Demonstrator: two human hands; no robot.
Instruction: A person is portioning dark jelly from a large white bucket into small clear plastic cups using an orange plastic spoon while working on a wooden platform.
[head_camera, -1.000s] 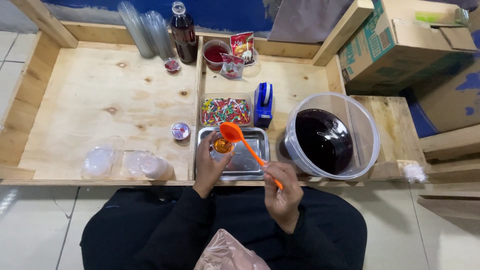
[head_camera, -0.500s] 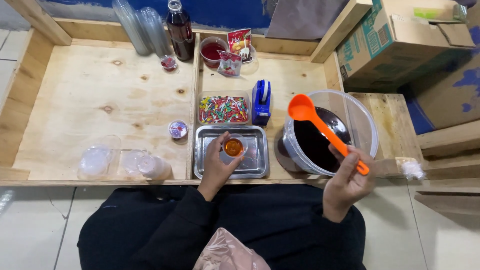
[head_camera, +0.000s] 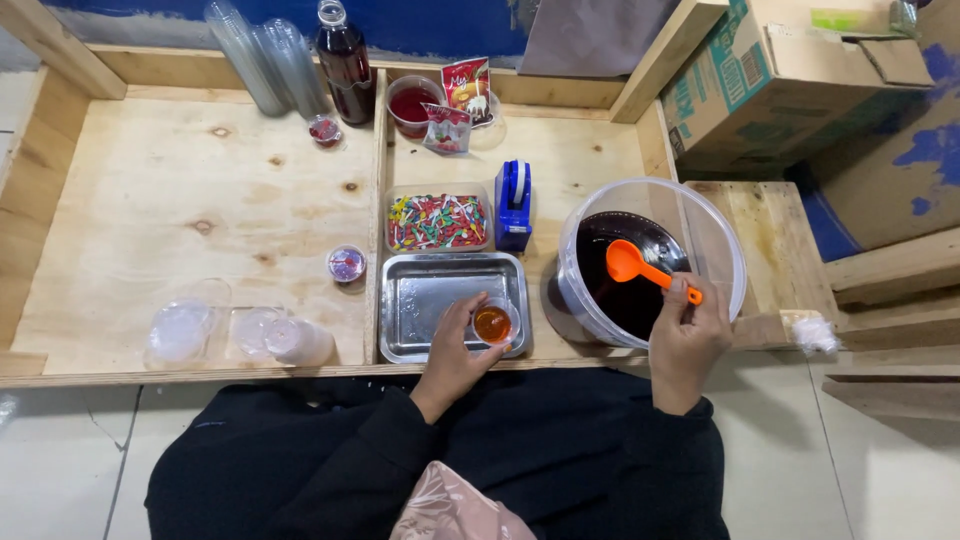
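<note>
The right hand (head_camera: 688, 338) is dipping an orange scoop (head_camera: 640, 268) into the clear bucket (head_camera: 720, 250) of dark liquid, fingers closed around its handle. The left hand (head_camera: 455, 345) is pinching a small cup (head_camera: 492, 323) of amber contents, steadying it in the steel tray (head_camera: 430, 300) on the bench. Filling looks underway; carrying a scoopful across would need a level, steady wrist.
</note>
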